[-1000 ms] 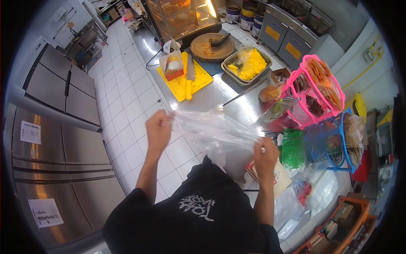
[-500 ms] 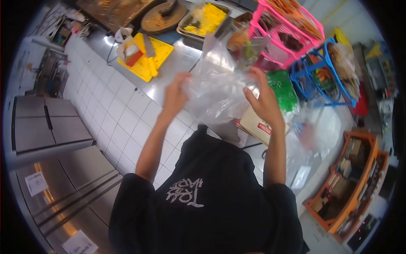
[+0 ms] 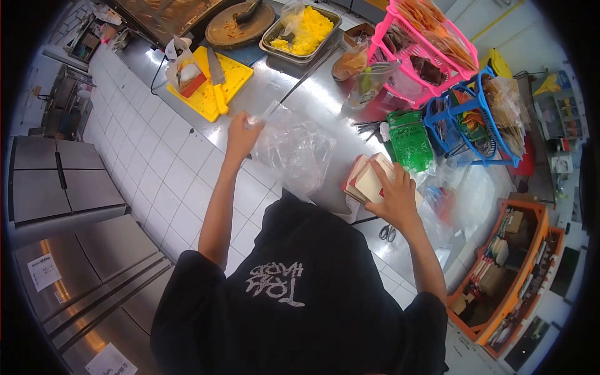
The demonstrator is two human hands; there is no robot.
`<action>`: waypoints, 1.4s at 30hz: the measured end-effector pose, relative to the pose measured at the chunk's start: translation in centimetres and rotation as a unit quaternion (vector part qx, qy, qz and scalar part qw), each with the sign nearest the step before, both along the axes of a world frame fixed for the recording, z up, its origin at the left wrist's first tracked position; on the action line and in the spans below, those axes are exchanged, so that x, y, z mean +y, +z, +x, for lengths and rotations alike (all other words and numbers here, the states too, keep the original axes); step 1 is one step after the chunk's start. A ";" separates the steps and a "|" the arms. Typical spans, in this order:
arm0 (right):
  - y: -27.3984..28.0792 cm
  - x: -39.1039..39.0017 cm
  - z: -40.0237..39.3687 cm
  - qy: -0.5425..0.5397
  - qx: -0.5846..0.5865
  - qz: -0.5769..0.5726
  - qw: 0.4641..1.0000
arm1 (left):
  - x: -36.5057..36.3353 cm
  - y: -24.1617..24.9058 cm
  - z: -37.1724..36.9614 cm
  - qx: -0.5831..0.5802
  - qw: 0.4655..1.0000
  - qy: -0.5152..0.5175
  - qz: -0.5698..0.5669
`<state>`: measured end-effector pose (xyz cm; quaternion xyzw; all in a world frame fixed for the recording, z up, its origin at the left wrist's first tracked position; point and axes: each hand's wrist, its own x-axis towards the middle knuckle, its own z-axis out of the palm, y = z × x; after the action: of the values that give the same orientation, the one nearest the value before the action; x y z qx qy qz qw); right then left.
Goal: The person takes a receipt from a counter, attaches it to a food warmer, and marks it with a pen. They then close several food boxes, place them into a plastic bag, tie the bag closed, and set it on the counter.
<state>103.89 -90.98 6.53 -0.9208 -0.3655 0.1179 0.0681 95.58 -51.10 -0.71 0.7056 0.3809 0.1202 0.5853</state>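
Note:
A clear plastic bag point(image 3: 297, 147) hangs from my left hand point(image 3: 244, 136), whose fingers are closed on its upper left edge. The bag lies partly over the edge of the steel table point(image 3: 340, 134). On the right, my right hand point(image 3: 397, 197) rests over a stack of cream cards or folded boxes point(image 3: 365, 181), with its fingers spread. Below that hand lie black scissors point(image 3: 387, 232). A green packet point(image 3: 410, 142) is just above the stack.
A yellow cutting board point(image 3: 234, 81) holds a knife point(image 3: 217, 75). Behind stand a tray of yellow food point(image 3: 309, 31) and a round wooden board point(image 3: 240, 31). Pink point(image 3: 431, 40) and blue baskets point(image 3: 459, 119) stand at the right. An orange crate point(image 3: 500, 275) is at lower right.
My right hand has let go of the bag and moved down to the cream stack. My left hand has moved slightly left with the bag, which now hangs lower.

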 end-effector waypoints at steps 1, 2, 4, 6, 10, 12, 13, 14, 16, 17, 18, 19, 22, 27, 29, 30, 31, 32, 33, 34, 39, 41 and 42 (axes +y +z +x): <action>0.1 -0.2 -0.3 -0.002 -0.004 0.003 1.000 | -0.5 0.8 -0.8 0.078 0.978 -0.062 0.183; 0.5 -0.5 -0.6 0.004 -0.004 -0.003 1.000 | -0.9 1.3 -1.5 0.153 0.914 -0.121 0.357; 1.5 -0.5 -1.1 -0.010 -0.017 -0.084 0.996 | -0.9 0.8 -2.8 0.073 0.895 -0.123 0.424; 0.9 -0.7 -0.8 -0.004 -0.013 -0.076 0.997 | -1.1 0.7 -2.6 -0.013 0.862 -0.127 0.491; 1.6 -0.2 0.0 -0.027 0.054 -0.042 0.997 | -1.3 1.3 -2.1 -0.044 0.842 -0.306 0.442; 2.7 0.7 0.3 -0.016 0.045 -0.030 0.998 | -1.4 2.1 -1.3 0.011 0.858 -0.387 0.336; 3.4 1.4 0.4 -0.012 0.038 -0.014 0.999 | -1.3 2.5 -0.5 0.027 0.893 -0.380 0.240; 4.2 2.4 0.5 -0.014 0.036 -0.015 0.999 | -1.5 2.9 0.1 0.044 0.916 -0.372 0.141; 5.9 5.4 0.5 0.046 0.004 0.083 0.996 | -3.2 4.0 1.5 -0.097 0.941 -0.317 0.068; 6.9 7.0 0.3 0.039 0.002 0.084 0.996 | -4.1 4.8 2.3 -0.234 0.940 -0.247 -0.009; 8.0 8.8 0.1 0.072 0.041 0.054 0.995 | -5.1 5.8 2.9 -0.235 0.938 -0.253 -0.008; 8.7 10.3 -0.2 0.107 0.078 0.025 0.991 | -5.9 7.2 3.5 -0.248 0.938 -0.243 -0.018; 8.6 13.6 -1.2 0.111 0.163 -0.023 0.980 | -7.2 13.8 2.5 -0.248 0.922 -0.291 0.057; -0.3 14.9 4.2 0.173 0.188 0.194 0.947 | -10.1 16.0 -4.0 -0.290 0.835 -0.449 0.134; 0.5 16.3 6.2 0.041 0.144 0.170 0.974 | -10.6 11.8 -5.9 -0.190 0.877 -0.434 0.085; -0.1 16.8 7.0 0.033 0.143 0.175 0.974 | -10.7 8.0 -7.1 -0.170 0.909 -0.378 0.032; -1.4 17.2 7.7 -0.044 0.214 0.276 0.936 | -11.0 4.6 -8.1 -0.147 0.935 -0.321 -0.022; -2.2 17.6 8.2 -0.121 0.282 0.371 0.877 | -11.5 2.8 -8.8 -0.143 0.933 -0.329 -0.021; -2.5 18.1 8.6 -0.129 0.284 0.372 0.874 | -12.1 1.3 -9.6 -0.124 0.943 -0.288 -0.115; -2.8 18.7 9.0 -0.139 0.375 0.418 0.816 | -12.6 0.9 -10.1 -0.103 0.943 -0.239 -0.208; -8.9 21.5 11.7 -0.237 0.643 0.374 0.625 | -13.1 3.9 -9.2 -0.092 0.881 -0.371 -0.279; -11.7 23.5 12.1 -0.325 0.515 0.355 0.709 | -12.8 6.4 -9.1 -0.114 0.792 -0.375 -0.468; -13.9 24.2 12.2 -0.408 0.373 0.323 0.768 | -12.7 7.4 -9.3 -0.112 0.792 -0.373 -0.470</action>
<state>116.06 -66.79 -7.34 -0.7907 0.0821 0.2882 0.5338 86.27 -63.81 6.70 0.4129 0.0295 -0.2228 0.8826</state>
